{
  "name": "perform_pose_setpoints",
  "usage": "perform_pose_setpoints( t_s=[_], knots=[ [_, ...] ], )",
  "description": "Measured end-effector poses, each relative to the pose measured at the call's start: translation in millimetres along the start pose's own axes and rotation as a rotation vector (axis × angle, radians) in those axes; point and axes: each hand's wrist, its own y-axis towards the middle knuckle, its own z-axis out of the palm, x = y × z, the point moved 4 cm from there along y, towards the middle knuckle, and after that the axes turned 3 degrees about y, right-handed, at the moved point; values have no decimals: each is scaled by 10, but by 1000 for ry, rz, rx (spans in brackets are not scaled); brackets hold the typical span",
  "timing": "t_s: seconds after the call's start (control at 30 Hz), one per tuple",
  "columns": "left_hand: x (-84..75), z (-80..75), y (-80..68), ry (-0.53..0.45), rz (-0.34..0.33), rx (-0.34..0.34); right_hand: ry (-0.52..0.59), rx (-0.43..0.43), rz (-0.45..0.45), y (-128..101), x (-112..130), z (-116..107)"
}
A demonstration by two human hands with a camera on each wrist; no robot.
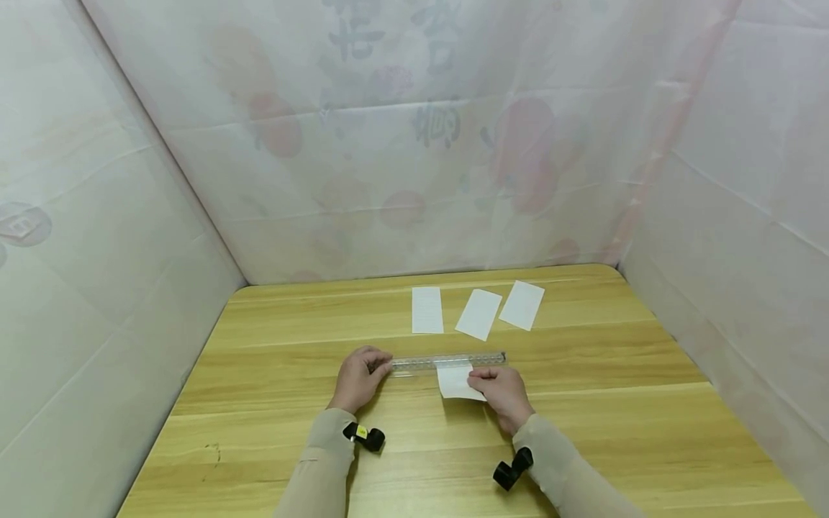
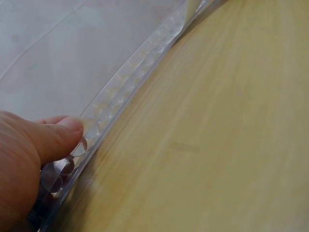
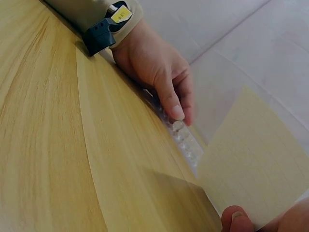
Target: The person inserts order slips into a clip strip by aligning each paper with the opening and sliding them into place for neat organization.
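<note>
**Two hands at a clear ruler, one holding a paper slip**

Nearest to the camera, two beige sleeves are reaching forward over the wooden table (image 1: 272, 432), and each wrist is carrying a small black camera.

The left hand (image 1: 358, 379) is lying on the left end of a clear plastic ruler (image 1: 447, 360). Its fingers are curling over this end, and in the left wrist view the thumb (image 2: 58, 137) is pressing on the top of the ruler (image 2: 120, 92), so the hand is grasping it against the table. The right wrist view is showing the same hand (image 3: 157, 72) from the other side, with the fingertips resting on the ruler (image 3: 186, 142).

The right hand (image 1: 504, 393) is holding a small white paper slip (image 1: 457, 381) at its right edge, pinching it with thumb and fingers. In the right wrist view only the thumb tip (image 3: 236, 220) is visible at the lower corner of the slip (image 3: 253, 174); the other fingers are hidden. The slip is lying just in front of the ruler, with its far edge touching or going under the ruler; I cannot tell which.

The ruler is lying flat across the middle of the table, running left to right.

Further back, three other white paper slips (image 1: 478, 311) are lying in a row near the far edge of the table, apart from the ruler. Behind and on both sides, pale sheets (image 1: 414, 144) with faded red and grey prints are standing as walls.
</note>
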Motion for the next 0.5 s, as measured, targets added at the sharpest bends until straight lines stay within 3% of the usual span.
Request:
perform_pose_setpoints(
  t_s=[0.5],
  knots=[
    [-2,2,10,6,8,1,-8,-17,-14,-12,-17,-72]
  ],
)
